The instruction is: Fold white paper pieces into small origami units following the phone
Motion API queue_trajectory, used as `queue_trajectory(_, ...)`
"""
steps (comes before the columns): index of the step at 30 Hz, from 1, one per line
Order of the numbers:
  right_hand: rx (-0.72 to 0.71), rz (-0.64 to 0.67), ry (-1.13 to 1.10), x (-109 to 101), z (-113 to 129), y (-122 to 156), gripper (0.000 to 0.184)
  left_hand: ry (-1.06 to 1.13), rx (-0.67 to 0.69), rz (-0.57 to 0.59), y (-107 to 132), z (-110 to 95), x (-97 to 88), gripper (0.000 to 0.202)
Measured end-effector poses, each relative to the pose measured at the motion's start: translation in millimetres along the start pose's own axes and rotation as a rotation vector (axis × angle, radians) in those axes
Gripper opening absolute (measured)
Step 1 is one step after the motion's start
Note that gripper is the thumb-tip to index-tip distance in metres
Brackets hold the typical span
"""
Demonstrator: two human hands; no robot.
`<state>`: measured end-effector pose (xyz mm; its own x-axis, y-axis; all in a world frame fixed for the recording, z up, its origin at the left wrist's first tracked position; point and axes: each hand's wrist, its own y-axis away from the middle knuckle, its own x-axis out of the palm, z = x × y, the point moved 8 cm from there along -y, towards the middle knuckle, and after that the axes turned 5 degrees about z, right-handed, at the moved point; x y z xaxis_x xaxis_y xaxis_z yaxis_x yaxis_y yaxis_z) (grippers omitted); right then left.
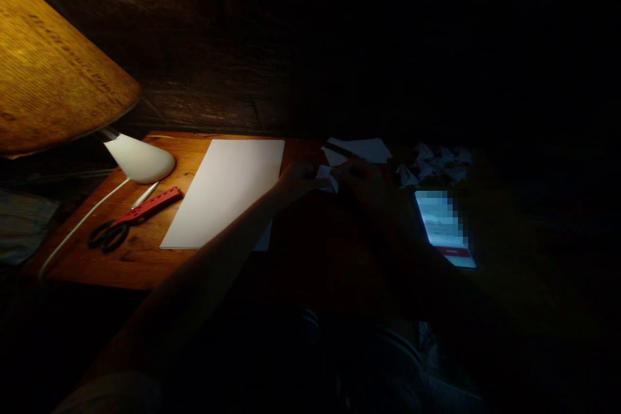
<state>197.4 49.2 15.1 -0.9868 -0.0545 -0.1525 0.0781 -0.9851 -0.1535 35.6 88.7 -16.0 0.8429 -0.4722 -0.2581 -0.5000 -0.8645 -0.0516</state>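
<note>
Between both hands, over the dim middle of the table, is a small folded piece of white paper (328,179). My left hand (297,180) grips it from the left with the fingers closed. From the right, my right hand (358,176) pinches its other edge; the finger detail is lost in shadow. Just behind my hands lie some white paper pieces (371,150) with a dark, narrow strip across them. To the right sits a cluster of small folded paper shapes (439,165).
A stack of white paper (233,187) lies left of my hands. Beyond it are a white lamp base (145,160) under a yellow shade (58,71), a white pen (145,195), a red perforated strip (158,202) and black-handled scissors (109,235). A lit phone (444,226) rests at right.
</note>
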Motion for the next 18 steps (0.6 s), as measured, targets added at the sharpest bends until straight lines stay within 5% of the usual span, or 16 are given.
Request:
queue_trajectory(5,0.003,0.027,0.006,2.3,-3.9,-1.8,0.024,-0.063,-0.004,0.071,3.6,-5.4,5.1,0.025)
queue_trajectory(18,0.0,0.026,-0.011,1.0,1.6,-1.0,0.03,0.058,-0.013,0.026,3.7,-3.6,6.3,0.026)
